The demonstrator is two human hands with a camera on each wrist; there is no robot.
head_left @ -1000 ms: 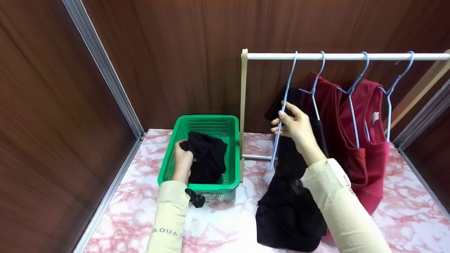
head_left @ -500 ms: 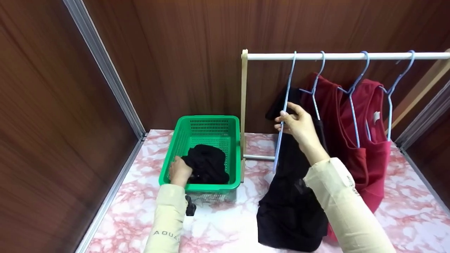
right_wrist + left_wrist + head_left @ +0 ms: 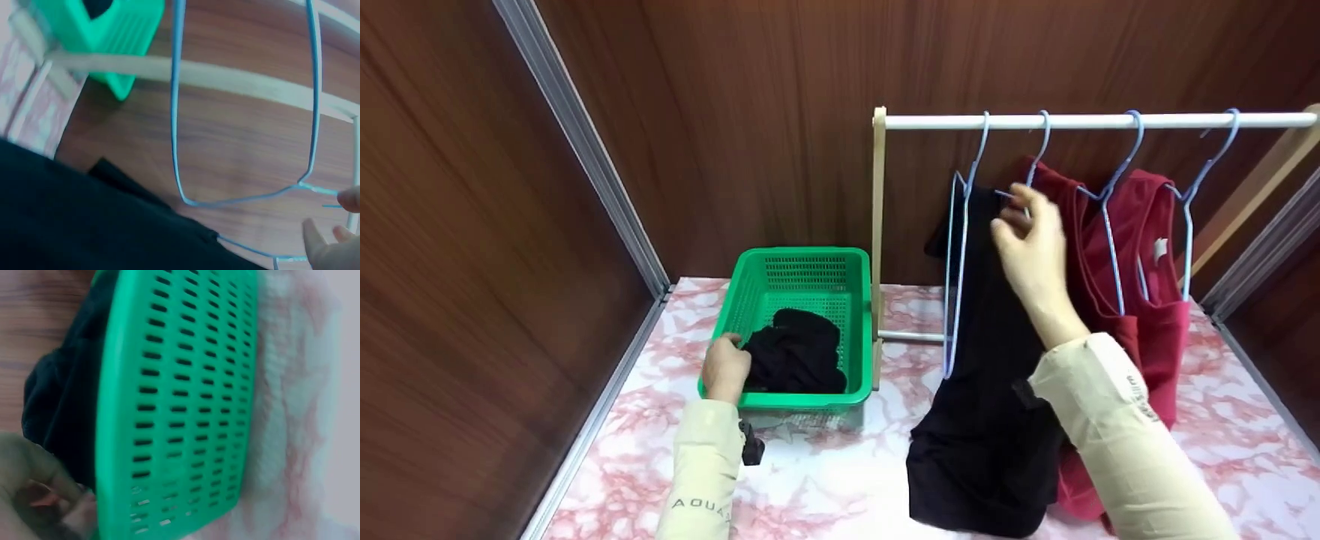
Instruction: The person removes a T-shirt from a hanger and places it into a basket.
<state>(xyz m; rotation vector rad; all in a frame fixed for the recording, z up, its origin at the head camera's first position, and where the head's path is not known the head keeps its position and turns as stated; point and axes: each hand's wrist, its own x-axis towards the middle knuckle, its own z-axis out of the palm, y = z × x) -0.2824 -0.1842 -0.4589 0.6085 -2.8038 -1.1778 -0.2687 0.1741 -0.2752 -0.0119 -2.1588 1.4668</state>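
Observation:
In the head view, my left hand [image 3: 726,367] lies over the left rim of a green basket [image 3: 742,262], beside a crumpled black garment [image 3: 799,356] inside it. The left wrist view has its fingers [image 3: 56,478] curled close to the basket rim; whether they hold anything is hidden. My right hand [image 3: 1039,247] is raised in front of the rack, thumb and fingers spread apart, holding nothing. To its left hangs a bare light blue wire hanger [image 3: 962,300]. Just behind the hand, a long black garment [image 3: 986,450] hangs from another blue hanger [image 3: 1044,142].
A white rail [image 3: 930,122] runs between wooden posts [image 3: 877,247]. Red sleeveless garments [image 3: 1166,352] hang at its right on blue hangers [image 3: 1192,180]. Below is a pink-and-white marbled surface [image 3: 825,487]. A dark wood-look panel [image 3: 772,112] stands behind.
My left hand has let the black garment down into the basket and moved left to the rim. My right hand has let go of the bare hanger and moved right; that hanger has turned.

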